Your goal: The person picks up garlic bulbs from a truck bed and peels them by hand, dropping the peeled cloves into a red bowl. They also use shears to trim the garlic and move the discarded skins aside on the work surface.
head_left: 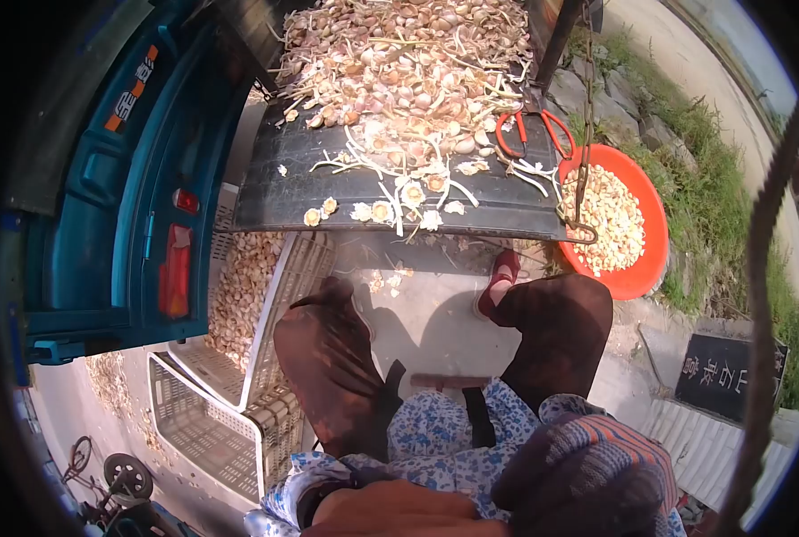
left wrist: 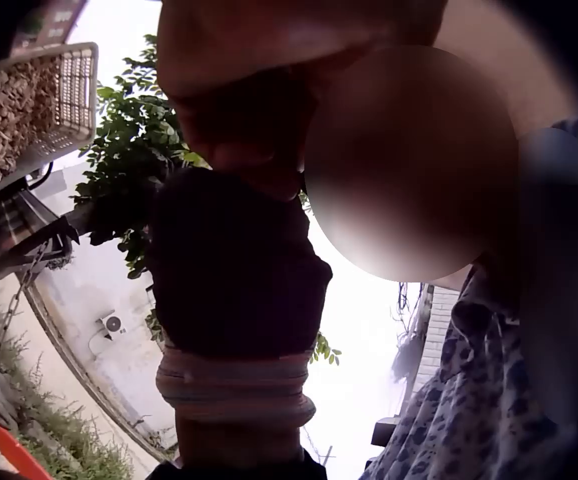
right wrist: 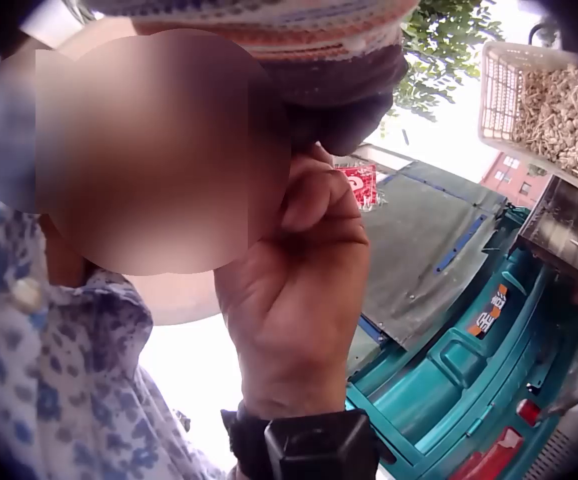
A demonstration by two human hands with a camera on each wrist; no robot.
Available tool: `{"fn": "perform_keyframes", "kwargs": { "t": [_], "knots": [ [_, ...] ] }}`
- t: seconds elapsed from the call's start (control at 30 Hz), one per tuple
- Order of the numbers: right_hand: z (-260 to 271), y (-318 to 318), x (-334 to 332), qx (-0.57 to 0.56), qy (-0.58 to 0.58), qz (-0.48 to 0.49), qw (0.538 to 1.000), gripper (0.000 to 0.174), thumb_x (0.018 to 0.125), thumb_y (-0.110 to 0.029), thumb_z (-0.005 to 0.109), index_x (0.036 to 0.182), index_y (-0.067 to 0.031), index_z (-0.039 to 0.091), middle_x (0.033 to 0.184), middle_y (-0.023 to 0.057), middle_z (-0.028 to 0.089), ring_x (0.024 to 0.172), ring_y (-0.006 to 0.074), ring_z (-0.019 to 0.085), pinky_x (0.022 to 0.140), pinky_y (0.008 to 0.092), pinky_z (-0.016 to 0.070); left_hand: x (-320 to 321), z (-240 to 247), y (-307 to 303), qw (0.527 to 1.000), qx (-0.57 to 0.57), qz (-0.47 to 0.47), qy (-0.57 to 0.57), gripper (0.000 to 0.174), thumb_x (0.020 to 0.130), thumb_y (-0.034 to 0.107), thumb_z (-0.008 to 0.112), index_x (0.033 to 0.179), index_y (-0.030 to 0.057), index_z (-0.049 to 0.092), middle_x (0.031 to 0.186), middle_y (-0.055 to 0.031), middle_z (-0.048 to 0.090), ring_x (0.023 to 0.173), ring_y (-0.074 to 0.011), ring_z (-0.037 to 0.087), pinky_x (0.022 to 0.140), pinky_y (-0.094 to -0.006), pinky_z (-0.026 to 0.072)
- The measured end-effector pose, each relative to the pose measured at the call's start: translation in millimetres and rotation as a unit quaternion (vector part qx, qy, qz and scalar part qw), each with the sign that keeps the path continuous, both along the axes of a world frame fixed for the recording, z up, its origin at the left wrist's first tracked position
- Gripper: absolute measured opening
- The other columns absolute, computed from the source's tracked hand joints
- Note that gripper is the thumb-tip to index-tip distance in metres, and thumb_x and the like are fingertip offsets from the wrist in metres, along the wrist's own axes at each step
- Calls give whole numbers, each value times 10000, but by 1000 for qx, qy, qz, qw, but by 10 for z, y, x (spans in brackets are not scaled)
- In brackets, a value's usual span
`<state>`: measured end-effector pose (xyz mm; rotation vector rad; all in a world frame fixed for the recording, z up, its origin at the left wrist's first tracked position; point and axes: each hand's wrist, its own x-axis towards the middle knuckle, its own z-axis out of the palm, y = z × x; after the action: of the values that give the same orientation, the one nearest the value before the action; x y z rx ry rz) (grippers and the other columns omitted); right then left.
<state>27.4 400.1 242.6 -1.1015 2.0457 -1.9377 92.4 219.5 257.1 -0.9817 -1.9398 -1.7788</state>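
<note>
Both hands are raised close together in front of the person's face. The left hand (head_left: 399, 512) is bare, with a black band at its wrist; the right wrist view shows its bent fingers (right wrist: 321, 195) close under the gloved hand. A dark glove with a striped cuff covers the right hand (head_left: 578, 479), whose fingertips meet the left hand's fingers in the left wrist view. Beside the left fingers shows a small red piece with white marking (right wrist: 361, 186). Whatever lies between the two hands is hidden, and I cannot tell if either grips something.
Garlic cloves (head_left: 408, 67) and stalks cover a dark truck bed (head_left: 283, 192) ahead. Red-handled shears (head_left: 556, 134) lie at its right edge. A red basin (head_left: 654, 215) holds peeled cloves. Left stand plastic crates (head_left: 212, 438) and a teal vehicle (head_left: 104, 259). A chain (head_left: 586, 116) hangs at right.
</note>
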Motion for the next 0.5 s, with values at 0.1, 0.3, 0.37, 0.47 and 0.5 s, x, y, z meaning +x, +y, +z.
{"fn": "perform_keyframes", "kwargs": {
  "t": [0.1,0.3,0.37,0.47,0.5],
  "knots": [
    [-15,-82,-53,12,10,10,1000,272,751,-9,666,1012,1,592,929,92,605,800,156,591,671,274,464,9,159,45,998,33,43,-37,167,726,55,680,887,16,658,848,-149,640,690,-239,640,631,-358,522],
    [-90,-234,-184,39,12,22,999,269,763,-2,647,1026,1,592,939,90,604,813,150,586,687,273,467,-115,100,10,989,81,91,-79,102,692,15,661,792,1,650,765,-132,632,606,-214,635,544,-325,522],
    [-126,-285,-236,45,11,25,999,269,767,1,641,1031,1,591,942,89,604,818,149,585,693,273,468,-140,87,-41,986,84,97,-110,91,690,9,656,780,-1,646,756,-127,630,601,-210,635,537,-321,524],
    [-164,-354,-301,54,13,27,998,268,773,5,632,1038,2,591,947,88,604,824,146,583,701,272,469,-219,-8,-149,989,77,91,-82,86,688,-3,654,772,-1,640,753,-121,628,608,-205,637,547,-318,533],
    [-171,-375,-312,58,13,27,998,268,774,6,629,1040,2,591,949,88,604,826,145,582,704,272,470,-266,-36,-169,991,76,91,-67,87,685,-8,654,770,0,640,755,-122,628,610,-203,637,551,-318,537]
  ]
}}
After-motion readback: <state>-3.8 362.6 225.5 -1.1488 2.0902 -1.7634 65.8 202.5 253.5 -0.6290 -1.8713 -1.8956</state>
